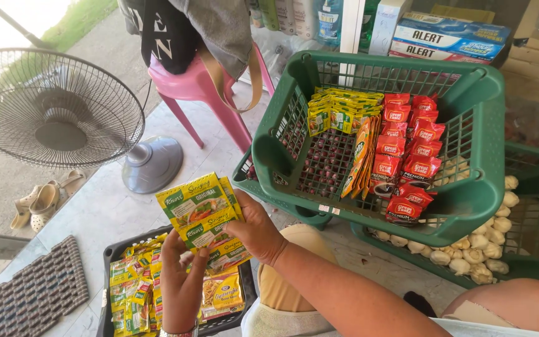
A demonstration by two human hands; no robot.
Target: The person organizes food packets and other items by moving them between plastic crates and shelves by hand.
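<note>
You hold a strip of yellow-green seasoning sachets [202, 215] up over the black crate, fanned, several packets joined edge to edge. Your right hand [258, 232] pinches the strip's right edge, thumb on front, fingers closed behind. Your left hand [181, 282] comes up from below, fingertips closed on the lower packets. The sachets look light, thin and floppy, probably slick foil, so they likely sag or tear at the seams; grip best at the sealed edges, not the filled middles. Under your hands the black crate [111, 254] holds more yellow-green sachets and a yellow noodle packet [223, 292]. Ahead, a green basket [476, 187] carries rows of red sachets [410, 156], orange sachets [360, 159] and small yellow-green sachets [338, 109]. A second green basket [534, 249] below has garlic bulbs [469, 249]. Left: a floor fan [54, 109], a pink plastic stool [204, 93], sandals [45, 200].
</note>
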